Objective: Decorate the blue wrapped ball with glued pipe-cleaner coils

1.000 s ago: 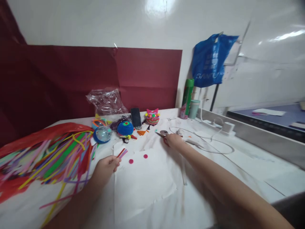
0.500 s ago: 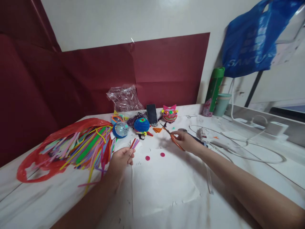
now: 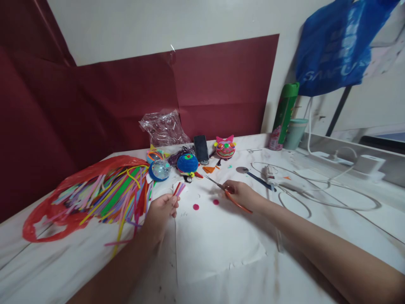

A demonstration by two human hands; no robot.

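Note:
My left hand [image 3: 163, 205] is closed around a few short pipe cleaners [image 3: 180, 188], red and purple, whose ends stick out past the fingertips. In my right hand [image 3: 238, 194] are orange-handled scissors [image 3: 215, 183], their blades pointing left toward the pipe cleaners, with a gap between. Below the blades, two small pink discs [image 3: 196, 207] lie by the top of a white paper sheet [image 3: 218, 245]. Beyond the hands sit a blue fuzzy ball [image 3: 187, 164], a clear ball with a blue base [image 3: 160, 170] and a pink decorated ball with pointed ears [image 3: 225, 148].
A red plastic bag [image 3: 38, 223] spills many colored pipe cleaners [image 3: 107, 194] on the left. A phone [image 3: 201, 148] leans at the back beside crumpled clear plastic [image 3: 163, 128]. To the right lie a dark-handled tool [image 3: 259, 180], white cables [image 3: 341, 204], a green can [image 3: 286, 114] and a cup [image 3: 295, 133].
My right hand has moved left and nearer with the scissors, uncovering the dark-handled tool. My left hand stays nearly in place with the pipe cleaners.

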